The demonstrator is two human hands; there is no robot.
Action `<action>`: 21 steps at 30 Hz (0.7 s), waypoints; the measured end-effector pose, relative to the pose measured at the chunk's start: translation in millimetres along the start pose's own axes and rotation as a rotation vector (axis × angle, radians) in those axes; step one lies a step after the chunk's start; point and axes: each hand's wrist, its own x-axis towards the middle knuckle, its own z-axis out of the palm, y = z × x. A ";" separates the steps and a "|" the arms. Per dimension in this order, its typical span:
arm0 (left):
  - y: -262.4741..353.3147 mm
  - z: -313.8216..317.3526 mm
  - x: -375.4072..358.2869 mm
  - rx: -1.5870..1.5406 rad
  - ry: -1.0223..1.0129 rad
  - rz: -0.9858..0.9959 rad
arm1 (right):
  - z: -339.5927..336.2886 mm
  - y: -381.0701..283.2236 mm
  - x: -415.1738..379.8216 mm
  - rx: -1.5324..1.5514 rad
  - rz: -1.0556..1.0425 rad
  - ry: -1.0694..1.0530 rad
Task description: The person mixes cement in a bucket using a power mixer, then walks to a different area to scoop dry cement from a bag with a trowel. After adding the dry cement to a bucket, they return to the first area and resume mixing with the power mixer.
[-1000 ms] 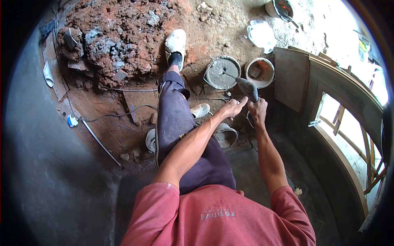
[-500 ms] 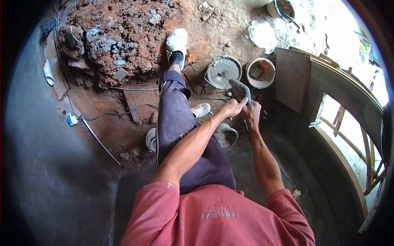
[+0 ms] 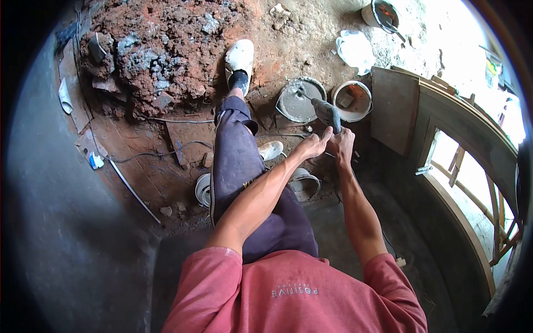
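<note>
A grey power drill [image 3: 326, 113] points away from me, its mixing rod in a bucket of wet grey mortar [image 3: 298, 109]. My right hand [image 3: 342, 143] is closed around the rear of the drill. Beside it my left hand [image 3: 313, 145] is closed against the drill's near side, its fingers partly hidden underneath. The rod's lower end is sunk in the mortar.
Right of the mortar stands a second bucket [image 3: 352, 112] with a lump inside. A heap of reddish rubble [image 3: 161, 61] lies at far left. A wooden window frame [image 3: 461, 222] is on the right. Another bucket [image 3: 306, 185] sits below my hands.
The drill's front has swung slightly right and nearer, and the rod has shifted in the mortar. Both hands have moved a little with it.
</note>
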 end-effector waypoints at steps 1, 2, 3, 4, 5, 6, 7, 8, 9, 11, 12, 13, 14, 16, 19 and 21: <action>9.4 -6.2 -6.6 -0.126 -0.030 -0.155 | 7.1 7.8 0.4 0.000 0.001 -0.004; 11.5 -7.2 -7.7 -0.127 -0.030 -0.156 | 13.9 15.6 2.6 -0.030 -0.032 0.051; 12.3 -6.5 -6.7 -0.148 -0.035 -0.171 | 11.8 10.5 2.8 -0.061 -0.065 0.107; 11.5 -7.3 -6.5 -0.168 -0.037 -0.188 | 8.5 5.6 3.6 -0.059 -0.066 0.105; 10.1 -8.6 -6.4 -0.166 -0.036 -0.191 | 3.8 1.6 5.1 -0.017 -0.032 0.058; 11.0 -7.2 -7.4 -0.197 -0.059 -0.216 | -3.1 -2.3 2.3 0.020 0.006 0.011; 12.7 -7.4 -7.0 -0.226 -0.079 -0.237 | -5.7 -0.7 1.3 0.019 0.007 0.013; 14.3 -7.2 -8.0 -0.213 -0.062 -0.259 | -7.5 -0.7 2.9 0.009 0.024 0.020; 10.8 -7.8 -4.9 -0.211 -0.056 -0.262 | -6.9 0.8 4.6 0.000 0.040 0.022; 5.5 -0.3 -1.4 -0.222 -0.069 -0.288 | -9.5 10.2 3.2 0.000 0.065 0.041; 5.8 -2.4 -6.5 -0.211 -0.062 -0.193 | -12.3 9.7 4.6 0.012 0.005 0.088; 7.7 -5.3 -4.4 -0.208 -0.057 -0.191 | -12.2 7.6 7.1 0.028 -0.058 0.135; 10.0 -5.4 -5.5 -0.212 -0.071 -0.233 | -17.1 8.7 8.1 0.022 0.065 0.042; 11.9 -6.6 -7.3 -0.210 -0.132 -0.275 | -18.1 11.5 8.0 0.021 0.072 0.047; 11.3 -4.8 -7.0 -0.204 -0.113 -0.318 | -16.3 15.3 11.3 -0.005 0.036 0.074; 8.6 -1.0 -6.5 -0.209 -0.114 -0.304 | -19.0 19.3 12.1 -0.012 0.060 0.033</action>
